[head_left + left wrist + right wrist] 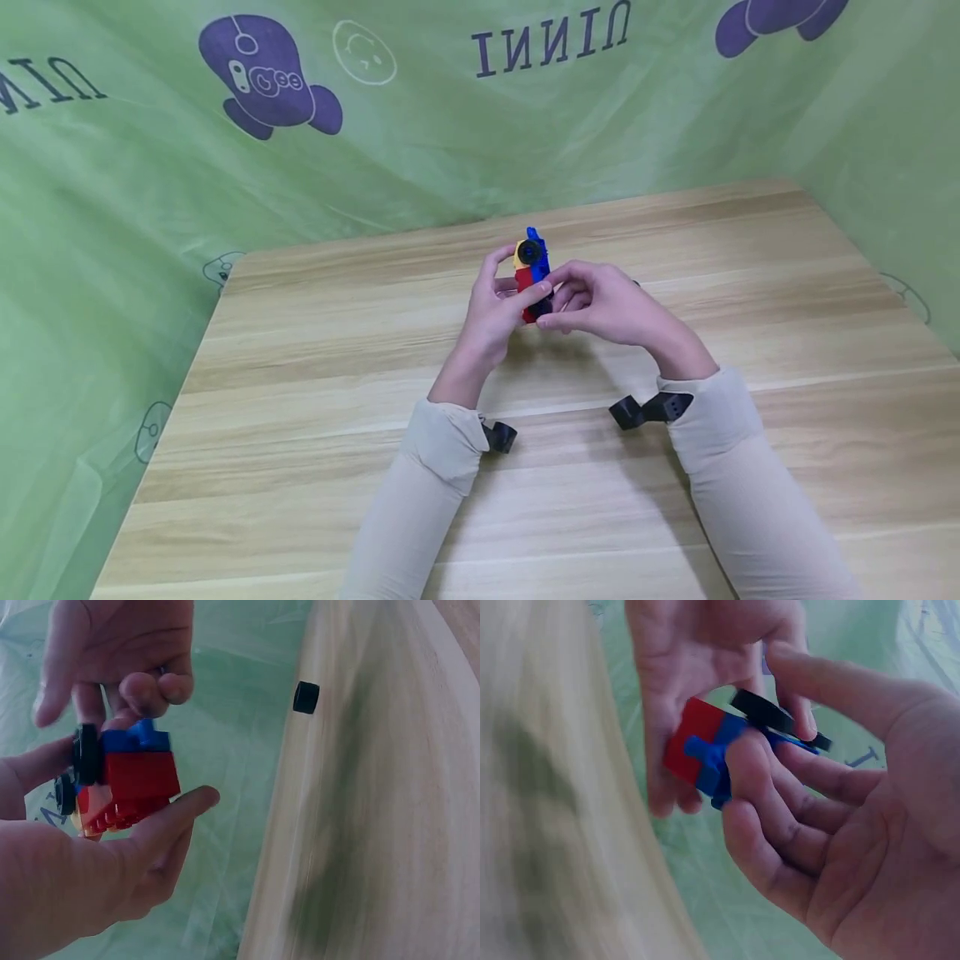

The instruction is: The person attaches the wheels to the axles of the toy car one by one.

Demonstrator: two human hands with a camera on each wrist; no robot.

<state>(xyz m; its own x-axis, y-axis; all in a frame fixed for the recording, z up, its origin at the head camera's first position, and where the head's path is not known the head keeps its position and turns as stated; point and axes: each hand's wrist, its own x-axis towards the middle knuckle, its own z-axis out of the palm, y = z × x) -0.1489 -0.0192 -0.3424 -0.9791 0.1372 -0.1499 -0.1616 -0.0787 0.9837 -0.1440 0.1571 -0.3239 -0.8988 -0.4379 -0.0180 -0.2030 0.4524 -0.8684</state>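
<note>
My left hand (491, 312) holds a small toy car of plastic bricks (523, 277) tilted up above the table, thumb on one side and fingers on the other. Red and blue bricks, a yellow part and black wheels (87, 754) make it up. From the right, my right hand (607, 304) meets the car. Its curled fingers (750, 769) lie against the blue underside (709, 769), while its thumb (817, 675) stands out near the black wheel in the right wrist view. The fingers hide part of the blue piece.
A loose black wheel (306, 697) rests on the wooden table (337, 375), near its far edge in the left wrist view. A green printed curtain (420, 150) hangs behind and beside the table. Small black cameras (649, 410) are worn at both cuffs.
</note>
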